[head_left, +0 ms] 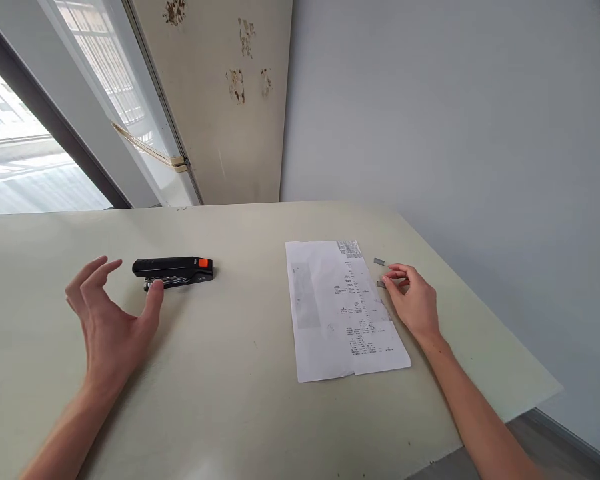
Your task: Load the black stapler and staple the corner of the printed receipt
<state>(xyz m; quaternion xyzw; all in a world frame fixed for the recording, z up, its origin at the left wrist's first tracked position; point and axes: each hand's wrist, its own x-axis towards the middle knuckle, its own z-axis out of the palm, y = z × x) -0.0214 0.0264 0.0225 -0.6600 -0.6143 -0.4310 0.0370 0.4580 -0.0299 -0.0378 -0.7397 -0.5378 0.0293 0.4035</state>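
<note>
A black stapler (173, 268) with an orange button lies on the table at centre left. My left hand (115, 313) is just left of it, with fingers spread and curved; its thumb tip overlaps the stapler's front end in view, and whether they touch I cannot tell. Beyond the right edge of a printed sheet of paper (325, 320), my right hand (413, 300) has thumb and fingers pinched at a small grey strip of staples (381, 284), partly hidden by the thumb. A second staple strip (379, 261) lies a little farther back on the table.
The pale table (220, 400) has its right edge slanting toward me, with floor visible beyond the near corner. A grey wall (455, 120) rises on the right. Behind the table stand a stained beige panel (230, 147) and a window (30, 147) at left.
</note>
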